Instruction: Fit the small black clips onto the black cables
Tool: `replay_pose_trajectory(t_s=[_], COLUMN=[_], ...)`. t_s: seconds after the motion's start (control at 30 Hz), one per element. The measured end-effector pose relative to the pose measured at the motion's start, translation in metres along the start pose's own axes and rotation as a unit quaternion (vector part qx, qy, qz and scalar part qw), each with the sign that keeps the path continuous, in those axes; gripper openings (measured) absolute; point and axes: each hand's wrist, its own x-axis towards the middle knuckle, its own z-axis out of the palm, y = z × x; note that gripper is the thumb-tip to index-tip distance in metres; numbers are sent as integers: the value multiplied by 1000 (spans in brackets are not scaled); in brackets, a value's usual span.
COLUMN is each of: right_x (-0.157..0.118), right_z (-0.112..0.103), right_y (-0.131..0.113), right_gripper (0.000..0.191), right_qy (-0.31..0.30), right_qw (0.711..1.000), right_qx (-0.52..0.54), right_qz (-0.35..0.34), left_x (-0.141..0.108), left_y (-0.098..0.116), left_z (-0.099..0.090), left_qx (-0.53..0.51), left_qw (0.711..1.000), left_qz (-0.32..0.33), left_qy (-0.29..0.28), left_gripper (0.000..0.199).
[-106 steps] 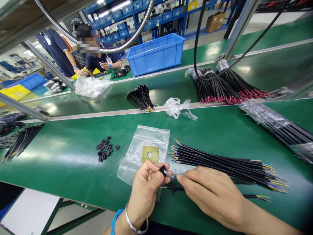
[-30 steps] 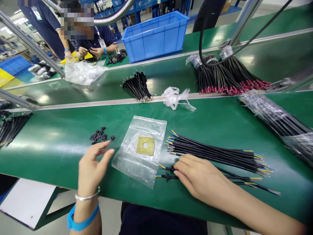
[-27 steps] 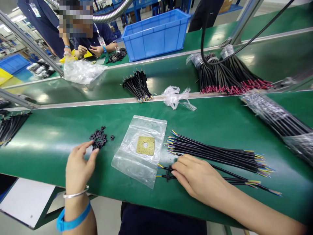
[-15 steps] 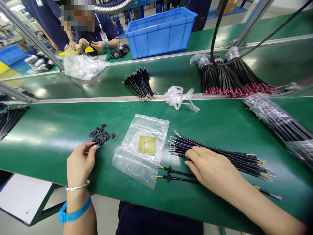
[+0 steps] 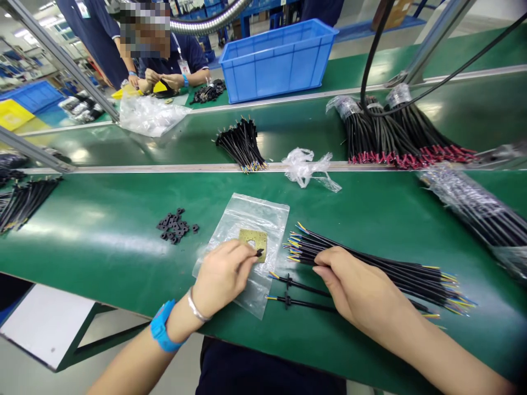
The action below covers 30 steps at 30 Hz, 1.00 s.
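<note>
The small black clip sits pinched between thumb and forefinger of the left hand, held over the clear bag and the yellow pad inside it. The right hand lies on the near end of the loose cable pile, fingers together and curled down onto the cables; whether they have closed on a single one I cannot tell. By the look of it this is the step of pairing one clip with one cable: the next move calls for drawing a single cable free of the pile and bringing its stripped, coloured end to meet the clip. Two cables with clips already on them lie just in front of the pile, between the hands. The clip pile lies to the left on the green bench. Further off are a short cable bundle, a crumpled plastic scrap, red-tipped bundles, a wrapped bundle at right and a blue bin. Across the line a co-worker's hands are busy at their own place. The tangle of neighbouring cables is the likely snag in pulling one out.
</note>
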Motion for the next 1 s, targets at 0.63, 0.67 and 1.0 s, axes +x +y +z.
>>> replay_pose_trajectory(t_s=[0.63, 0.67, 1.0], right_x=[-3, -3, -2], right_z=[2, 2, -2], right_y=[-19, -19, -20], right_gripper=[14, 13, 14], right_qy=[28, 27, 62], right_qw=[992, 993, 994], right_qx=[114, 113, 76], right_qz=[-36, -34, -48], left_x=[-11, -12, -14], left_y=[36, 38, 35], left_z=[10, 12, 20], left_qx=[-510, -525, -649], left_qw=[830, 820, 716], left_qz=[-223, -226, -256], left_qy=[-35, -30, -20], left_gripper=[15, 16, 22])
